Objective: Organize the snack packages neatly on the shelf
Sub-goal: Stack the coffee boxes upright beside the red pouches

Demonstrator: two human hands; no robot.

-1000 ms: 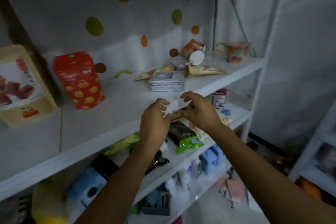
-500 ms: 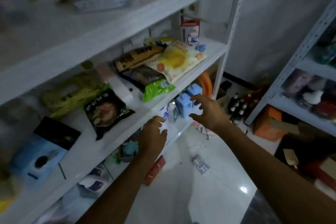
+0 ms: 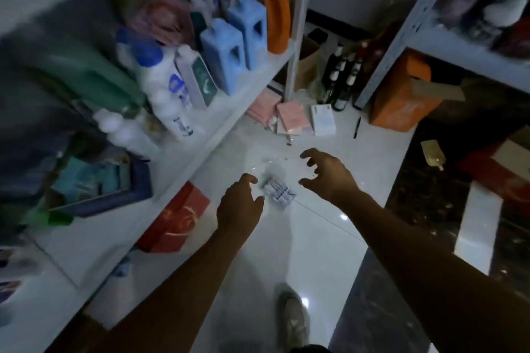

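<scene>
Bare floor [image 3: 309, 241] around packet [image 3: 279, 192], red box [image 3: 176, 218] close at left

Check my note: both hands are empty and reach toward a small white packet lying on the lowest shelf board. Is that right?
Not quite. The head view shows the small white packet lying on the white floor tiles beside the shelf, not on a shelf board. The rest holds: the left hand and right hand are empty, reaching toward it.
</scene>
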